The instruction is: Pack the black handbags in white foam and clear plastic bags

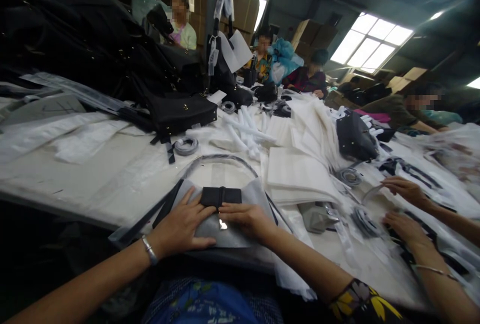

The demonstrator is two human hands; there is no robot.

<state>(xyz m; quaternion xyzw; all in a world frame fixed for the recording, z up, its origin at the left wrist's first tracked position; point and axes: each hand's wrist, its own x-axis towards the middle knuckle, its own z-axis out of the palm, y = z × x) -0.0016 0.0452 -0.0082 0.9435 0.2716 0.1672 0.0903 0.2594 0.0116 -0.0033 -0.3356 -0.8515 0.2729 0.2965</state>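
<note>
A black handbag (167, 210) lies before me on the table, its front covered by a translucent grey sheet (243, 238). A wrapped handle (221, 157) arches from its far side. Across the middle sits a black flap tab (229, 195), with a shiny metal clasp (223, 225) just below it. My left hand (185, 224) rests flat on the sheet, fingers spread, the fingertips by the tab's left end. Stretched out and close together, the fingers of my right hand (247, 219) press near the tab's lower edge; its thumb is hidden.
Black bags (183, 111) pile up at left. White foam sheets (300, 174) stack at right, behind a grey tape dispenser (318, 216). Coiled straps (186, 145) lie about. A co-worker's hands (407, 226) are at the right edge; other people sit further back.
</note>
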